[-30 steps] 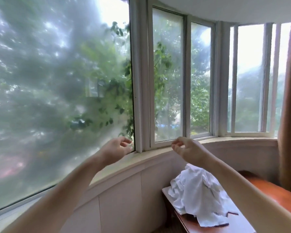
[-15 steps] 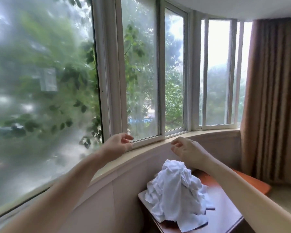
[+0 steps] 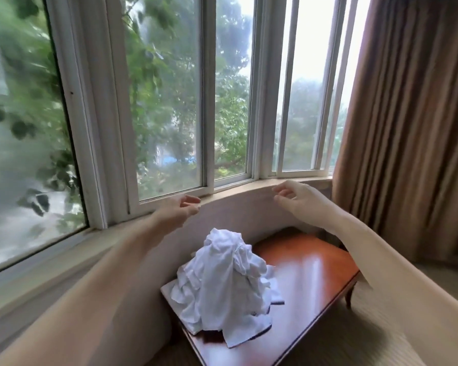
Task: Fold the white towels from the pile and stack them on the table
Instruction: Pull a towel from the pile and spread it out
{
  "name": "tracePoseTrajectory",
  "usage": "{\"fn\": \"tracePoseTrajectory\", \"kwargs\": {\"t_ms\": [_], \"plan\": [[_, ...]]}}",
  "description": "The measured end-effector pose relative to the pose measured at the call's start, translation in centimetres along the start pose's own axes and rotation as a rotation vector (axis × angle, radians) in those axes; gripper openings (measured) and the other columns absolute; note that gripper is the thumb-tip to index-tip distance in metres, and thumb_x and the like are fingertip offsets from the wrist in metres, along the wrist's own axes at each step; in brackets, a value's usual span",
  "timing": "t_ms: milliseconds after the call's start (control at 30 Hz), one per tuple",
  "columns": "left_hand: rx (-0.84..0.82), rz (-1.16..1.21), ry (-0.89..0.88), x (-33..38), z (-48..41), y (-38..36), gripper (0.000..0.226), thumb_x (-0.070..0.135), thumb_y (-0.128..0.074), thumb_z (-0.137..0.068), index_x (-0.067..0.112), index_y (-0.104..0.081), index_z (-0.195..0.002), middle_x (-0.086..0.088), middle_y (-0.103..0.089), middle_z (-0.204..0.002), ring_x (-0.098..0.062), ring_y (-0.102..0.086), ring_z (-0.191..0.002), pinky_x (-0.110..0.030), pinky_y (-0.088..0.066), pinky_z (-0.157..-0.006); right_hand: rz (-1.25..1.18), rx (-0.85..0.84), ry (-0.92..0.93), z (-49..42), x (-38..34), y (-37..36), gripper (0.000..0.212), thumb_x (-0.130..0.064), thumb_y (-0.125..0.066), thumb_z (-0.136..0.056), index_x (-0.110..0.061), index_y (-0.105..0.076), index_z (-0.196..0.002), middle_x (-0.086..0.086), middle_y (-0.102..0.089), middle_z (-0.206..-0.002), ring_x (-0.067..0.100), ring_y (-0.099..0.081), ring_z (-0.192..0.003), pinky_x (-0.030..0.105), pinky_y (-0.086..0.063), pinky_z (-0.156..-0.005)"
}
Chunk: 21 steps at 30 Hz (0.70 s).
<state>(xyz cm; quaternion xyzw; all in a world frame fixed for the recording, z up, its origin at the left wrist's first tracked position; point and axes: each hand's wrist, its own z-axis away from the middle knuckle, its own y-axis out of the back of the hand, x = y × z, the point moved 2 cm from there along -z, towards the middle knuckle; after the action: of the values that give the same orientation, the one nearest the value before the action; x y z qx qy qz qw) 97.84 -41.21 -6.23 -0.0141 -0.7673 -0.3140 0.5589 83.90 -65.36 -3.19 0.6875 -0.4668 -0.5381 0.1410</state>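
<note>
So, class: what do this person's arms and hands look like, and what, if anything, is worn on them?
The left arm and right arm are bare along all that shows, no sleeves in view. The left hand and right hand wear no gloves. No watch, bracelet or ring can be seen, though the picture is blurred.

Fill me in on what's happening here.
A person is reaching both arms forward over a wooden table set against the wall under a bay window. The left hand and right hand are raised near the sill, fingers loosely curled, holding nothing. The pile of white towels sits crumpled on the table's left part, untouched. No folded towel or stack is visible, so the folding has not begun.
</note>
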Motion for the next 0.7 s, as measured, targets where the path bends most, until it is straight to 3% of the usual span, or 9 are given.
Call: {"fn": "tracePoseTrajectory", "kwargs": {"t_ms": [133,267,400,567,700], "plan": [[-0.039,0.068,0.023,-1.2,-4.8,-5.1,0.017,0.02,-0.054,-0.097,0.022,-0.06,-0.112,0.005,-0.059,-0.097,-0.008,-0.053,-0.086,-0.021,-0.042,-0.069,0.011,-0.021,-0.079,-1.3,6.1,0.1,0.037,-0.028,-0.055,-0.095,-0.025,-0.049,-0.131,-0.001,-0.057,-0.114,0.014,-0.054,-0.096,0.024,-0.039,-0.082],[-0.103,0.091,0.057,-3.9,-8.9,-10.1,0.021,0.015,-0.053,-0.097,0.016,-0.06,-0.117,-0.002,-0.06,-0.102,-0.008,-0.053,-0.08,-0.017,-0.044,-0.061,0.007,-0.057,-0.184,-2.5,12.6,-1.4,0.041,-0.029,-0.056,-0.094,-0.028,-0.045,-0.133,-0.001,-0.054,-0.117,0.015,-0.055,-0.095,0.02,-0.043,-0.071],[-0.175,0.107,0.101,-7.1,-13.0,-13.5,0.016,0.017,-0.055,-0.096,0.022,-0.064,-0.107,-0.003,-0.063,-0.105,-0.013,-0.055,-0.085,-0.023,-0.044,-0.068,0.021,-0.08,-0.264,-4.0,18.1,-3.5,0.039,-0.03,-0.057,-0.093,-0.031,-0.047,-0.13,-0.003,-0.054,-0.115,0.011,-0.054,-0.093,0.02,-0.04,-0.07],[-0.248,0.14,0.16,-11.8,-19.4,-16.9,0.021,0.018,-0.056,-0.094,0.035,-0.068,-0.088,0.005,-0.065,-0.096,-0.009,-0.056,-0.082,-0.023,-0.046,-0.069,0.094,-0.123,-0.269,-8.0,23.5,-5.9,0.022,-0.025,-0.056,-0.092,-0.027,-0.062,-0.113,-0.007,-0.06,-0.107,0.012,-0.056,-0.099,0.027,-0.043,-0.086],[-0.265,0.18,0.224,-15.2,-25.8,-18.2,0.022,0.02,-0.057,-0.092,0.036,-0.071,-0.085,0.007,-0.066,-0.098,-0.009,-0.06,-0.085,-0.023,-0.047,-0.071,0.126,-0.148,-0.284,-12.6,27.4,-7.2,0.018,-0.021,-0.056,-0.092,-0.025,-0.066,-0.107,-0.011,-0.061,-0.1,0.011,-0.058,-0.096,0.024,-0.04,-0.081]]}}
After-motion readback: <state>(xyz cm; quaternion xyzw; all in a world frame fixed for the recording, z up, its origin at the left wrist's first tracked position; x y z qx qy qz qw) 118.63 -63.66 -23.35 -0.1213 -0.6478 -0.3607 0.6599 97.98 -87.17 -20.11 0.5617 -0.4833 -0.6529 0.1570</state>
